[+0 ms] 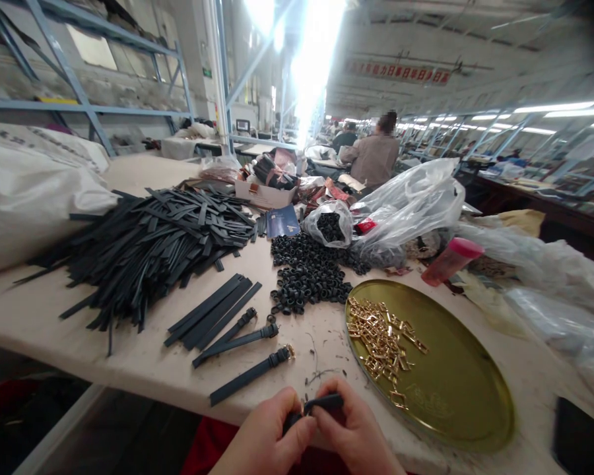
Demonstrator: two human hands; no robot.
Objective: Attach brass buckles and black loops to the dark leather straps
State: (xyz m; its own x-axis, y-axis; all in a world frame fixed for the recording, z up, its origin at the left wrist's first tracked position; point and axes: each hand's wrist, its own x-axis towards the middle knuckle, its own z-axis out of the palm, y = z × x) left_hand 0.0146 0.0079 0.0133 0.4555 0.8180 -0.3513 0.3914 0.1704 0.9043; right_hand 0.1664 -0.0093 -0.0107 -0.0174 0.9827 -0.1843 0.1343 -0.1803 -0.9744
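My left hand (264, 435) and my right hand (354, 432) meet at the table's near edge, both pinched on one short black strap (321, 402) held between them. Just beyond lie three finished black straps (250, 376) with loops, one ending in a gold buckle. A round gold tray (455, 389) to the right holds several gold buckles (381, 340). A heap of small black loops (309, 274) sits behind, and a big pile of plain black straps (153, 247) spreads on the left, with a small neat stack (210, 310) beside it.
A large white sack (34, 191) lies far left. Clear plastic bags (406, 211), a pink bottle (450, 260) and a box of parts (267, 191) crowd the back and right. A person in a grey top (373, 155) works beyond the table, facing away. Blue shelving stands upper left.
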